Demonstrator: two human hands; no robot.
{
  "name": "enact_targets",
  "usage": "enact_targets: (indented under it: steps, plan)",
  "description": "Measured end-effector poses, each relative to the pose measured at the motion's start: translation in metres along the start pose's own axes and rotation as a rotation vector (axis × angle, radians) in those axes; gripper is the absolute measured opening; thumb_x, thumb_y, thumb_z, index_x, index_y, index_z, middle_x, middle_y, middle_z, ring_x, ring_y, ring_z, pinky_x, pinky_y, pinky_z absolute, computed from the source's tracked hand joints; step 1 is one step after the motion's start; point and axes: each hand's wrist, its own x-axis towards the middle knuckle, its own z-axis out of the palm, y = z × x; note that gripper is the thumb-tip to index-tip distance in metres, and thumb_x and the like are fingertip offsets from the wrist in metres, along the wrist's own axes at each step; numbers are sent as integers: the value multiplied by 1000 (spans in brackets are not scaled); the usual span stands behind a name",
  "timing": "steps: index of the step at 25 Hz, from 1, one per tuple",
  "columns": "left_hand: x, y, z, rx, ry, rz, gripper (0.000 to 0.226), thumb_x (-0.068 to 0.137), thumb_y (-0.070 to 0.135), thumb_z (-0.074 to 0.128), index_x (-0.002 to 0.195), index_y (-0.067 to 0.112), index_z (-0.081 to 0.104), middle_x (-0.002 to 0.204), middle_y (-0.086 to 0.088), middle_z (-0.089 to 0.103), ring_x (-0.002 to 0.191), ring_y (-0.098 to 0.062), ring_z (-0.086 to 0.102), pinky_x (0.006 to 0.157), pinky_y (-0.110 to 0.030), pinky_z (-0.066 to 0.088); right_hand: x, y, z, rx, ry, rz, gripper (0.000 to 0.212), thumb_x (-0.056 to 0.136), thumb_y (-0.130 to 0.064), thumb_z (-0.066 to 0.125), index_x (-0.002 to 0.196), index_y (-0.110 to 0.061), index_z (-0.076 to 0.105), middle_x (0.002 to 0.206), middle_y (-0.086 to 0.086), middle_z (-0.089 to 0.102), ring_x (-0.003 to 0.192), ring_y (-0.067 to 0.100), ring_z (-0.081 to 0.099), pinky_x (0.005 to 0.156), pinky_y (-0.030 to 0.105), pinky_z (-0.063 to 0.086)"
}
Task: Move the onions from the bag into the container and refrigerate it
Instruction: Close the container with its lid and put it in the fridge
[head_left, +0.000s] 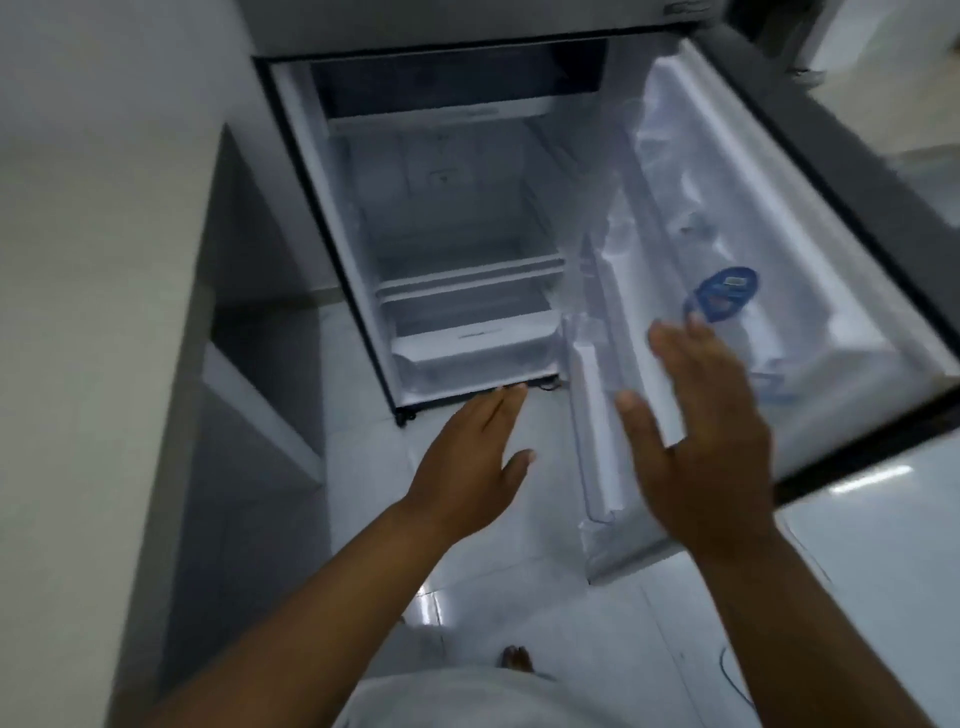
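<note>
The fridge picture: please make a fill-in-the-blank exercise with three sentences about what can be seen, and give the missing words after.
1. The fridge door stands ____.
2. Both the left hand and the right hand hold ____.
3. The blue label sits on the inside of the ____.

Missing words: open; nothing; door
</note>
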Motion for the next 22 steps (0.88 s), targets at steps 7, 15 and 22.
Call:
enact_targets:
  steps: [7,15,22]
  plan:
    - [-123,-140,-78,-10,221,-607,59,94,38,55,146,17,37,145,-5,48,131,-20,46,104,-21,30,-4,-136,166,432,-744,-126,55,94,-42,53,143,-20,43,144,-5,48,131,15,48,107,42,44]
    - [-283,-262,-163,64,655,-1282,48,91,32,60,133,13,52,128,-4,62,117,-23,58,95,-36,48,-3,-334,332,529,-1278,-423,52,94,-37,56,141,-18,46,140,0,53,120,18,55,94,20,46]
    - [-360,-313,-193,125,914,-1647,52,88,29,64,134,10,49,136,-10,49,125,-28,46,97,-31,39,-34,-475,436,468,-1423,-454,54,93,-36,58,140,-12,47,142,4,53,123,17,56,97,21,36]
